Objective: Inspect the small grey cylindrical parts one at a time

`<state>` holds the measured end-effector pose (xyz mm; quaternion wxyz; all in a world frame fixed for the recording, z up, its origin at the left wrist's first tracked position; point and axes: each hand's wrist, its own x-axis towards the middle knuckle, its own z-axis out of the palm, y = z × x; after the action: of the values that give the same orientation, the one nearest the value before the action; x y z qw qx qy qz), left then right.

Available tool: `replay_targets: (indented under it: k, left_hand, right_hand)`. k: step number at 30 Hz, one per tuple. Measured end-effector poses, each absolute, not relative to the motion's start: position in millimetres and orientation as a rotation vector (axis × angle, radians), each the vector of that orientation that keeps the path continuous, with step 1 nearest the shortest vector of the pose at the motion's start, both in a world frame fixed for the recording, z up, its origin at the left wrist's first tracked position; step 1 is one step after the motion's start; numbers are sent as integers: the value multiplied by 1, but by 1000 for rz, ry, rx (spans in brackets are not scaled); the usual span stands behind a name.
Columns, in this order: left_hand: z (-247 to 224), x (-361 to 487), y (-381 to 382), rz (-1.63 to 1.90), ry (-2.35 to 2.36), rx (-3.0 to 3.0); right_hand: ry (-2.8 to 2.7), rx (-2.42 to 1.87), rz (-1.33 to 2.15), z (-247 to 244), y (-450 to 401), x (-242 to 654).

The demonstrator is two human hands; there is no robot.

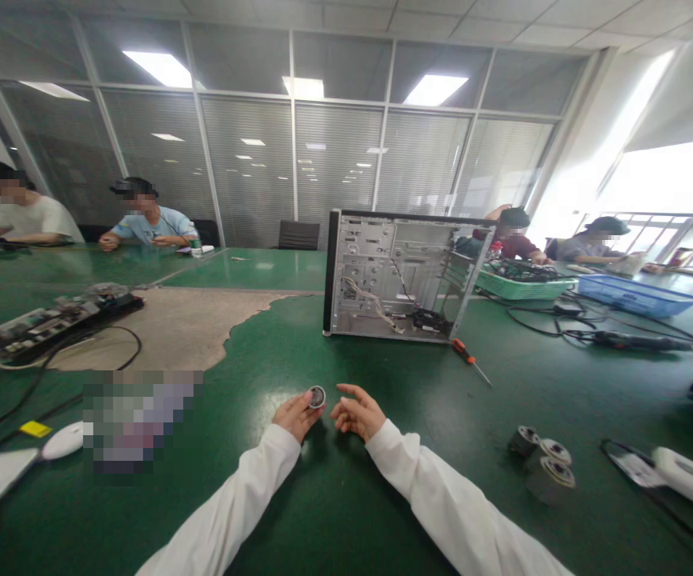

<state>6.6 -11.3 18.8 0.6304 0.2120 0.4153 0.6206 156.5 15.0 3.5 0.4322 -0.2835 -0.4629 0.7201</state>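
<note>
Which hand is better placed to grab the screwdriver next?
Right, I'd say: the right hand looks empty and is nearer the screwdriver, while the left hand holds a round part.

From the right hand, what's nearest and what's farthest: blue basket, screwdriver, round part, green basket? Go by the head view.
Nearest to the right hand first:
1. Round part: just left, in the left hand.
2. Screwdriver: ahead and right, by the computer case.
3. Green basket: farther ahead and right.
4. Blue basket: right of the green one.
</note>
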Motion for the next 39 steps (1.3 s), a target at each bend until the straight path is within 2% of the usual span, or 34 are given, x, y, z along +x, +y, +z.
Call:
replay_targets:
  k: [3,6,12,17,21,28,39]
  left_hand:
    - [6,9,-10,1550,1174,722]
    - [-1,8,-10,1639,1473,1232]
    - [-3,-3,-8,1534,1685,2000]
    - [-6,-1,-7,1401,1602,2149]
    - [-9,1,-8,1317,1539,2040]
    - [3,-5,-11,1063,1667,2089]
    - [17,-2,-18,1330,1488,2424]
  right_hand:
    - [-1127,-694,1808,4,16,157]
    - [-1078,-696,1820,6,16,158]
    - [-1046,-722,1830,8,15,159]
    - [-1042,-731,1828,8,16,158]
    - [-1043,-722,1812,6,16,158]
    - [-1122,-699,1680,1,14,155]
    - [-1179,-685,1660,-3,16,155]
